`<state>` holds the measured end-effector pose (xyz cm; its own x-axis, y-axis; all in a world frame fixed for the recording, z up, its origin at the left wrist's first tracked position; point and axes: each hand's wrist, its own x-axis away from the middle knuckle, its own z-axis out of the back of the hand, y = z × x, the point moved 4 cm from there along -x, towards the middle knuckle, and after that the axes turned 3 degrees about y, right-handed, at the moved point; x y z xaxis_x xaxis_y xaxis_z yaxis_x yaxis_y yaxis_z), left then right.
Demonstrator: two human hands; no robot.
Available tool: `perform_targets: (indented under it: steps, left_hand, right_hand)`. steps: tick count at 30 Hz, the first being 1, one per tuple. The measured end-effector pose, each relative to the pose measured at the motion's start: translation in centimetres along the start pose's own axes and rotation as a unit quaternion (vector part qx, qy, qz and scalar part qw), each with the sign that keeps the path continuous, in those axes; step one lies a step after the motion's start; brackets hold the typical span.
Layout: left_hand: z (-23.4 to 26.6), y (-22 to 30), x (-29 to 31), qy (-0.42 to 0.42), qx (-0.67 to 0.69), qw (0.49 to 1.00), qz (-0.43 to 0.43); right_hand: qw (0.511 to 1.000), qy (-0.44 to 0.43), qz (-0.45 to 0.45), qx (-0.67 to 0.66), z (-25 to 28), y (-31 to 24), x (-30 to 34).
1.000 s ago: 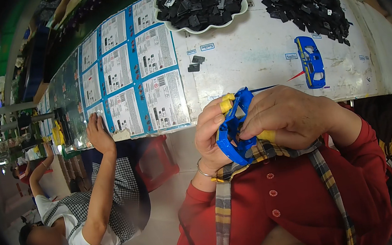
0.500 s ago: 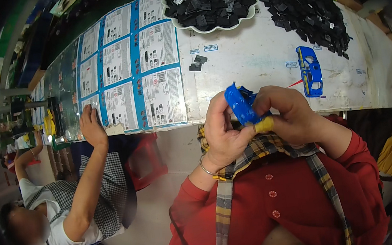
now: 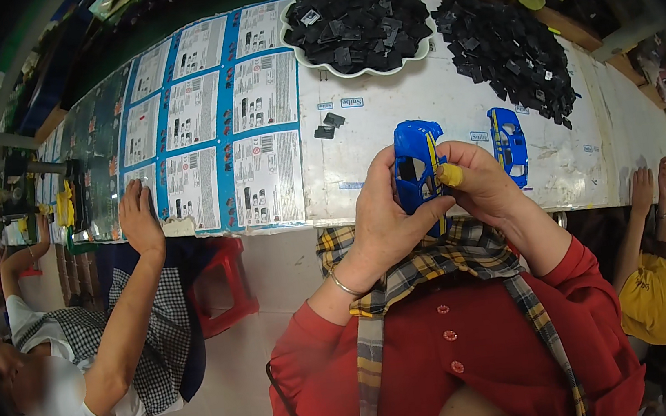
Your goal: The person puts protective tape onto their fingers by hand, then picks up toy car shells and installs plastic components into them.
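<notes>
Handwork at near edge of white-topped table (image 3: 376, 150)
Black plastic pieces (image 3: 505, 57) lay heaped toward far edge. Left hand (image 3: 384, 223), fingers curled, and right hand (image 3: 490, 183), thumb in yellow wrap (image 3: 450, 176), pinched a yellow-striped blue plastic toy-car shell (image 3: 416, 143) at near edge. Step looked like checking or working its side; next move called for steady left hold. Underside, several fingertips hidden.

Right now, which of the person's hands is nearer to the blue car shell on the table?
Right. The right hand is just left of and below the table shell in the picture; the left hand is farther left, at the held shell's left side.
</notes>
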<state>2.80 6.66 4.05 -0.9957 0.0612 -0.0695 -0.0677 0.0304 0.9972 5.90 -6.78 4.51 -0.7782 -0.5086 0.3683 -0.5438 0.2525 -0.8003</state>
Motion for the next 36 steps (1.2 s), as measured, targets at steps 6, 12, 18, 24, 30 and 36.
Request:
perform_targets:
  steps: [6,12,18,24,30,36]
  left_hand:
    - [0.3,0.5,-0.4,0.015,-0.047,0.999,-0.011]
    - [0.1,0.9,-0.8,0.008,-0.079,0.996,-0.032]
    - [-0.3,0.5,-1.1,0.018,-0.090,0.994,-0.054]
    - [-0.3,-1.2,-0.8,0.026,-0.050,0.997,-0.045]
    - [0.2,-1.3,-0.8,0.037,0.010,0.999,-0.039]
    - [4.2,-1.2,-1.1,0.092,-0.021,0.996,-0.008]
  right_hand:
    - [0.999,-0.001,0.002,-0.040,-0.1,0.4,-0.2]
    - [0.998,-0.020,0.016,-0.056,0.0,0.5,-0.3]
    - [0.997,-0.021,0.033,-0.073,0.7,0.7,-0.5]
    - [0.997,-0.018,0.072,-0.008,0.4,1.0,-0.7]
    - [0.996,-0.003,0.083,0.040,0.2,1.3,-1.3]
    - [0.973,0.044,0.155,0.168,0.9,0.6,-0.3]
